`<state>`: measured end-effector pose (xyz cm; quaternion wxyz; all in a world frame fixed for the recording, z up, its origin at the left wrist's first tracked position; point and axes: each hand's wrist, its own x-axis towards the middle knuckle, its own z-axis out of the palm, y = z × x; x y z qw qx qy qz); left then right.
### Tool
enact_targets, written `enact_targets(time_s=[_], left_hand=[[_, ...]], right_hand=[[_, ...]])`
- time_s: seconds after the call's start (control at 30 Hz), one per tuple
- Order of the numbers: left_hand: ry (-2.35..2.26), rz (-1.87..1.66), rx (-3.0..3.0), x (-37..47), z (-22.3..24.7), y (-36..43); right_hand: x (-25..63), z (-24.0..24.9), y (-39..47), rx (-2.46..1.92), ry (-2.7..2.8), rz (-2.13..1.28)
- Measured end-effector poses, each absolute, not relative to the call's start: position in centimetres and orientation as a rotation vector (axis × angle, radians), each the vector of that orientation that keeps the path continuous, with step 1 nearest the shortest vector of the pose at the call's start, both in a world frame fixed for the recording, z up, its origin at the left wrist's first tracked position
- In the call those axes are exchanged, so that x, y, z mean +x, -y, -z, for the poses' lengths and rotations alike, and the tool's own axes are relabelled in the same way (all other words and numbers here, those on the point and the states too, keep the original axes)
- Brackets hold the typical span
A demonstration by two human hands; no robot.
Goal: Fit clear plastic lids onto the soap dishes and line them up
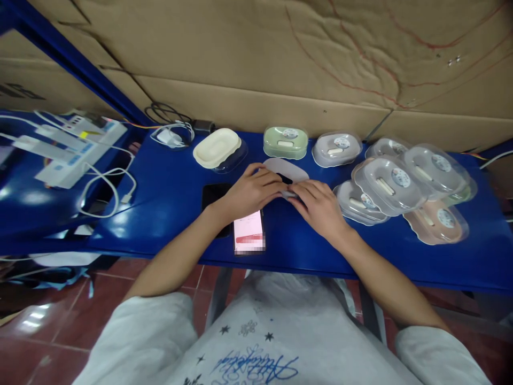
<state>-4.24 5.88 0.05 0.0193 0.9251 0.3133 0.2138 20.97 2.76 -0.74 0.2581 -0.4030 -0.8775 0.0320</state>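
Note:
My left hand (252, 190) and my right hand (318, 206) meet over the blue table, fingertips pinched on a small grey piece (289, 194). Most of that piece is hidden by the fingers, so its kind is unclear. Just behind the hands is a light grey oval dish part (294, 168) with a dark area at its near side; the left fingers cover part of it. Below my left wrist lies a phone (248, 232) with a lit pink screen. A dark flat object (214, 195) rests beside it, partly under the left forearm.
Along the back stand a cream oval dish (218, 148), a green lidded box (286, 141) and a grey lidded box (336, 149). Several more boxes are piled at right, including an orange one (435, 222). Cables and a charger (170, 137) lie left, near a power strip (82, 149).

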Motion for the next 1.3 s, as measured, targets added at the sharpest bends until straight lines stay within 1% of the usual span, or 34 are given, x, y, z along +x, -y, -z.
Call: enact_targets(time_s=[0.13, 0.27, 0.4, 0.57, 0.63, 0.7, 0.87, 1.07, 1.17, 1.3], left_hand=[[-0.922, -0.591, 2.826, -4.5, 0.8, -6.2], [-1.053, -0.612, 2.78, -5.6, 0.5, -6.8], [-1.395, -0.678, 2.728, -7.2, 0.3, -7.6], [-1.939, -0.932, 2.601, -10.0, 1.5, -9.0], [-2.042, -0.987, 2.533, -11.0, 2.1, -9.5], [-2.078, -0.956, 2.474, -11.6, 2.5, -9.8], [-1.917, -0.792, 2.427, -10.3, 1.4, -9.3], [-1.431, -0.649, 2.71, -4.8, -0.6, -5.3], [-1.129, -0.572, 2.852, -2.6, -0.3, -3.4], [-0.969, -0.42, 2.989, -1.3, 0.9, -2.7]], right_hand=[[21.1, 1.2, -2.9, -1.129, 2.455, -0.131], [20.9, 1.4, -2.7, -1.146, 2.489, -0.084], [21.0, 1.6, -2.8, -1.214, 2.479, -0.046], [21.6, 2.1, -3.1, -1.278, 2.459, -0.036], [21.7, 2.2, -3.2, -1.272, 2.409, -0.05], [21.6, 2.2, -3.3, -1.252, 2.331, -0.062], [21.7, 1.1, -3.3, -1.237, 2.079, -0.064], [23.1, -1.8, -3.2, -1.25, 1.906, -0.027], [23.7, -2.5, -3.2, -1.256, 1.92, -0.018], [23.7, -2.1, -3.2, -1.254, 2.023, -0.06]])
